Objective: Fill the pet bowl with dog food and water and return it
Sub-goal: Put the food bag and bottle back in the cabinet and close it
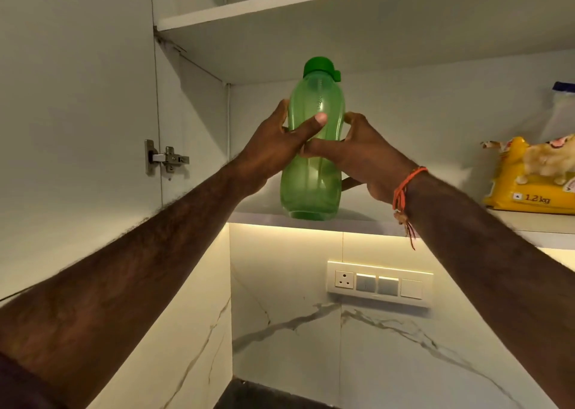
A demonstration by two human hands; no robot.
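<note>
Hands: two, both raised at the centre of the frame; the left hand (280, 141) wraps the bottle's waist from the left with its thumb laid across the front, the right hand (361, 153) curls round it from the right, and the fingertips meet at the waist.
Task's thing: one green water bottle (311, 172), upright at the centre of the frame, its base at the front edge of the lower cabinet shelf (357, 225); whether it touches the shelf cannot be told.
Bottle make: translucent green plastic, waisted and rounded, with a darker opaque green flip cap (320, 68); faint embossed marks on the side, unreadable.
Writing: "1.2 kg" on one yellow dog food bag (535, 178) at the right edge of the frame, printed with a pale furry dog, lying on the same shelf.
Wrist: one orange thread band (404, 187), knotted, loose end hanging, on the right wrist.
Shelves: two white boards.
Hardware: one metal door hinge (166, 158), left of centre.
Wall: white marble-veined panels, and one switch plate (379, 284) with one socket and three switches, lower right.
</note>
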